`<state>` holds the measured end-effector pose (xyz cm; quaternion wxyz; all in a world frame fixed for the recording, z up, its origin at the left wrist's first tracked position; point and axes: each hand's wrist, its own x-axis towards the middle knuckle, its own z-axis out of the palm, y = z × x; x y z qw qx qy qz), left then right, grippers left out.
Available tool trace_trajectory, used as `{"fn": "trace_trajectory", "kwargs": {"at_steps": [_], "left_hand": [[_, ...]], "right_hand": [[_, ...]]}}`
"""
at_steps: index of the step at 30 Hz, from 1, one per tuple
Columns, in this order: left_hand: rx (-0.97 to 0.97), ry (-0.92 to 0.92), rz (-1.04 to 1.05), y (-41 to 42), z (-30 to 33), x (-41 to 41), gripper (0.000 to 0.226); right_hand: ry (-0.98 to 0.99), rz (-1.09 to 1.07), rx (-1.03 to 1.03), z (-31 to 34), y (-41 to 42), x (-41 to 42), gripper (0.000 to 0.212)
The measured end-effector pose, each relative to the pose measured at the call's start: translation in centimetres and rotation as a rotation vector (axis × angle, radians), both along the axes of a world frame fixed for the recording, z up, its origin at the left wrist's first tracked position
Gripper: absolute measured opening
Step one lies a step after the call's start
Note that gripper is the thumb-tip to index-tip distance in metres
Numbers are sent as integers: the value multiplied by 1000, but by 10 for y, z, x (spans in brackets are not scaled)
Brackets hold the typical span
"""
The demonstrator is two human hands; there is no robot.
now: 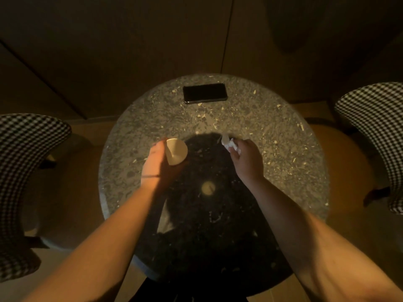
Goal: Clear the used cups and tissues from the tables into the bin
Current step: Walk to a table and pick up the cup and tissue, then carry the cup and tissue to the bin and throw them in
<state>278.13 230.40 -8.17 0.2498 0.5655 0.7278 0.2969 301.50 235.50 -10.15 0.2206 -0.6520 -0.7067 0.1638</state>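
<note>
A white paper cup point(176, 151) is held in my left hand point(156, 164) over the left middle of a round speckled stone table point(283, 153); its open mouth faces the camera. My right hand point(247, 160) is closed around a crumpled white tissue point(229, 143), which sticks out past the fingers above the table's middle. Both forearms reach in from the bottom edge. My shadow darkens the near half of the tabletop. No bin is in view.
A black phone point(205, 93) lies flat at the table's far edge. Houndstooth-patterned chairs stand at the left point(28, 149) and right point(375, 127). A small round light spot point(208, 188) shows on the dark tabletop. Dim wooden floor surrounds the table.
</note>
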Motion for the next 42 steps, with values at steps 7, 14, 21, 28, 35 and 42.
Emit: {"fn": "trace_trajectory", "kwargs": {"at_steps": [7,14,21,28,35,42], "left_hand": [[30,57,26,-34,23,-28,67],[-39,12,305,-94,22,-45,80],[27,136,654,-202,14,-45,81],[-41,186,1131,-340,19,-44,82],[-80,197,1548,-470,20,-33,81],[-84,194,1838,-561,15,-32,82]], "right_hand": [[50,86,-1,25,-34,-36,18],[65,301,-40,26,-61,-80,26],[58,677,-109,20,-107,-136,21],[14,1128,-114,17,-190,-218,27],[32,1504,-113,23,-310,-293,25],[8,1797,-146,21,-425,-351,25]]}}
